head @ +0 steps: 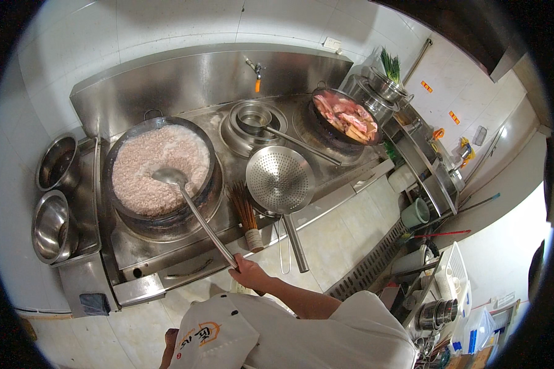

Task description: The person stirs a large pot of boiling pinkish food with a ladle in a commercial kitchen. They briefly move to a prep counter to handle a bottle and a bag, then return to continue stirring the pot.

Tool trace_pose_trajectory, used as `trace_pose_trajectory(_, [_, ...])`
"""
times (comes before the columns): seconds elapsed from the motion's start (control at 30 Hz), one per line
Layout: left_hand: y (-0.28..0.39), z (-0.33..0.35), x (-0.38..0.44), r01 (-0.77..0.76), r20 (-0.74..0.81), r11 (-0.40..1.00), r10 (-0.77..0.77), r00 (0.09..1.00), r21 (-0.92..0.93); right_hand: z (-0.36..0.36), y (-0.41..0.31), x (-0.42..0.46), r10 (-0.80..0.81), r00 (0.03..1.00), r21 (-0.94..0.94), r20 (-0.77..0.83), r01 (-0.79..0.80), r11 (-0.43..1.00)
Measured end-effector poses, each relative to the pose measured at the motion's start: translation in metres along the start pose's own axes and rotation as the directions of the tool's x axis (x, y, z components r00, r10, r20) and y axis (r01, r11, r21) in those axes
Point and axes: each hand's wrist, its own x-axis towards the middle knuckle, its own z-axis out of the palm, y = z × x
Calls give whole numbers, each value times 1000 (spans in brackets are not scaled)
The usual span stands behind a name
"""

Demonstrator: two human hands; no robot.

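My right hand (251,276) grips the end of a long metal handle. The handle belongs to a wok ladle (170,175), whose round bowl rests face down at the surface of pale, finely broken-up minced meat (141,157). Whitish liquid shows around the meat at the upper right. All of it fills a large dark wok (112,200) seated on the left burner. At the lower left of my white jacket, a small part of my left hand (171,337) shows; its fingers are mostly hidden.
Beside the wok are a bamboo brush (243,207), a perforated strainer (280,180) and a dipper (254,117) in a steel basin. A second wok (320,121) holds large raw meat pieces. Steel bowls (51,226) stand left; a floor drain grate (369,263) runs right.
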Motion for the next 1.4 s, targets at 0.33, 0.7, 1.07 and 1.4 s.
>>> trace_pose_trajectory(0.33, [3,-3,-3,92,58,991,-98,994,95,2,0,-2,-81,994,-3,-76,81,997])
trace_pose_trajectory(0.7, [0,-6,-3,-118,44,981,112,993,154,-1,-1,-1,-57,997,25,-49,58,998])
trace_pose_trajectory(1.07, [5,-5,3,82,19,988,-85,996,133,5,5,-1,-37,998,-23,-50,36,999])
trace_pose_trajectory(1.4, [6,-7,3,-408,234,704,336,913,582,-5,2,1,22,999,-13,45,-21,1000])
